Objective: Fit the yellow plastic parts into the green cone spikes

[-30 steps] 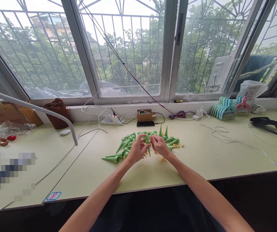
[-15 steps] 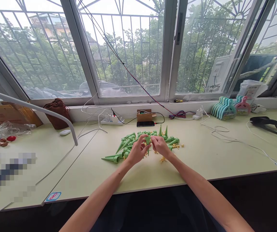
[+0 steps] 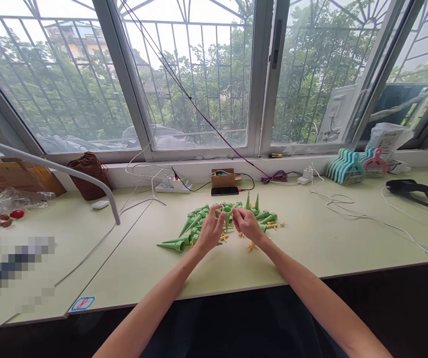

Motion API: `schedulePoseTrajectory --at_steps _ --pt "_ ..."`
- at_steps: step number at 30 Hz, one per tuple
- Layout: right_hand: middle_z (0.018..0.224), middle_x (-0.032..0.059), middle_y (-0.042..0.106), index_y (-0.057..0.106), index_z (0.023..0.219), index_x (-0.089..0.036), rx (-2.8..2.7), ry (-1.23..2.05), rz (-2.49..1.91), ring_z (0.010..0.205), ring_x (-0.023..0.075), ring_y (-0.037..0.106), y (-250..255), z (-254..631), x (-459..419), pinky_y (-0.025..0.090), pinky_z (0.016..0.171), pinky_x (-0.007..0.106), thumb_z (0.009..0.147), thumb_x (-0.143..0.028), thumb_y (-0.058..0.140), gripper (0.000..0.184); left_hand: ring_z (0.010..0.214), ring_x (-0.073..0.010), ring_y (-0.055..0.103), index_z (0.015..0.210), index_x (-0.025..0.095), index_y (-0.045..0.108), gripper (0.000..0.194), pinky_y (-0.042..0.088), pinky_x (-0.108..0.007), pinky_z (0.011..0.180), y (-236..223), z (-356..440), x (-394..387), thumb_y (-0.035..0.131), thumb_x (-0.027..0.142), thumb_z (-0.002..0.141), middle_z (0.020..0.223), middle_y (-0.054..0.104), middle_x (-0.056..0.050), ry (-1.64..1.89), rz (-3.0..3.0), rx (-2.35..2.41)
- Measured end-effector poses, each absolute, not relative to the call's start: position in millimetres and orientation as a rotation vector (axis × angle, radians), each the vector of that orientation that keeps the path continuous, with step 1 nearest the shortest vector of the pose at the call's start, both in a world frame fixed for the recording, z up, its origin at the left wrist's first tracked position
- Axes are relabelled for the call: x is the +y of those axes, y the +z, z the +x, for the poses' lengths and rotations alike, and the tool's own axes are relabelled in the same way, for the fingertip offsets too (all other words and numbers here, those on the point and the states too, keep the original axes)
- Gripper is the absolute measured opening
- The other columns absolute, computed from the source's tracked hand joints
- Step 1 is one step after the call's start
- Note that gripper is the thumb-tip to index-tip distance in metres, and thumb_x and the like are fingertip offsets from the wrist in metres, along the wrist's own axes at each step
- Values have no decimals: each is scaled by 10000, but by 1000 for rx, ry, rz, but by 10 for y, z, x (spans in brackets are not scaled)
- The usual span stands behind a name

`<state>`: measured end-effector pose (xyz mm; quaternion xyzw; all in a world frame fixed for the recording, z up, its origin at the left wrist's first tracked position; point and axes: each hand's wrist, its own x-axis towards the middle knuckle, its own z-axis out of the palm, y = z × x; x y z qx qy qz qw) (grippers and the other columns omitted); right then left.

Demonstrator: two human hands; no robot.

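A heap of green plastic cone spikes [image 3: 195, 223] lies on the pale green table [image 3: 310, 243], with small yellow parts [image 3: 251, 245] scattered at its near side. My left hand [image 3: 209, 232] is closed around one green cone spike [image 3: 227, 216], held roughly upright with its wide end up. My right hand [image 3: 247, 224] is pinched at the top of that same cone; whether a small part sits in its fingers I cannot make out. Both hands hover just above the heap's near edge.
Behind the heap sit a black phone [image 3: 224, 191], a small cardboard box [image 3: 222, 177] and a power strip [image 3: 172, 185] with cables. Teal hangers [image 3: 346, 167] and a black strap [image 3: 418, 192] are at right. A white lamp arm [image 3: 49, 169], a brown pouch [image 3: 89, 175] and a mouse [image 3: 100, 204] are at left.
The cone in my hands has turned from pointing down toward the table to more upright, and my fingers have drawn closer together around its top.
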<state>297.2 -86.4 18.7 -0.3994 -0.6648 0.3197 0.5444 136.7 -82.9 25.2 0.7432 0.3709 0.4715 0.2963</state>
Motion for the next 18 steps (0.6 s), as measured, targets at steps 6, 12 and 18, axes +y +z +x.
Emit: schedulePoseTrajectory --at_steps 6,12,18 --pt "498 -36 431 430 654 -204 -1697 632 -972 452 104 371 155 2985 -861 299 469 245 966 -514 405 440 340 -81 364 1020 204 469 421 252 -181 347 342 1374 -823 375 602 921 517 503 58 1131 1578 924" --pt "513 -34 433 448 674 -200 -1742 614 -968 477 109 368 162 3003 -874 303 493 246 966 -511 401 428 355 -94 440 1014 195 472 453 290 -181 353 418 1373 -868 503 614 844 514 550 43 992 1423 875" --pt "515 -33 433 429 673 -207 -1734 624 -984 479 113 369 174 3005 -881 308 492 248 958 -537 392 438 399 -102 505 965 201 459 425 358 -195 378 418 1363 -857 543 596 833 580 582 29 956 1397 860"
